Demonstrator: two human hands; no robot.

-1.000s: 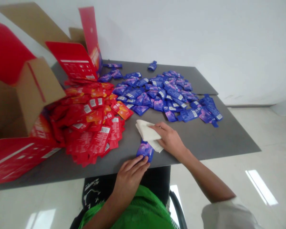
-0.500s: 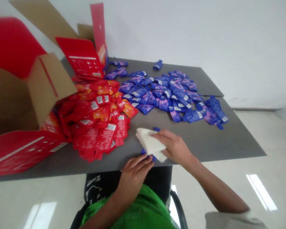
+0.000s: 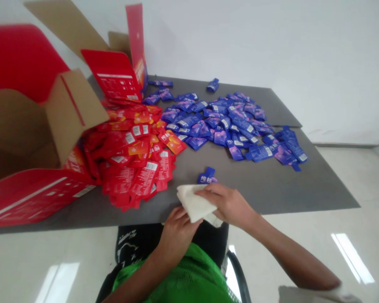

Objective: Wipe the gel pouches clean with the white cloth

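A folded white cloth (image 3: 194, 202) is pinched in my right hand (image 3: 232, 206), over the table's front edge. Under and behind it, one blue pouch (image 3: 206, 174) lies on the table; its top shows and the cloth covers its lower part. My left hand (image 3: 179, 229) rests at the table edge with its fingers extended toward the cloth, their tips partly hidden beneath it. Whether those fingertips touch the pouch cannot be seen.
A grey table (image 3: 240, 185) carries a heap of red pouches (image 3: 132, 155) at left and a heap of blue pouches (image 3: 221, 118) behind. An open red carton (image 3: 44, 202) stands at far left, another open carton (image 3: 113, 75) at the back. A white wall (image 3: 240, 42) borders the far side.
My right hand has drawn the cloth down toward me, uncovering more of the blue pouch's top. The cloth now overlaps my left fingertips. The view has shifted slightly.
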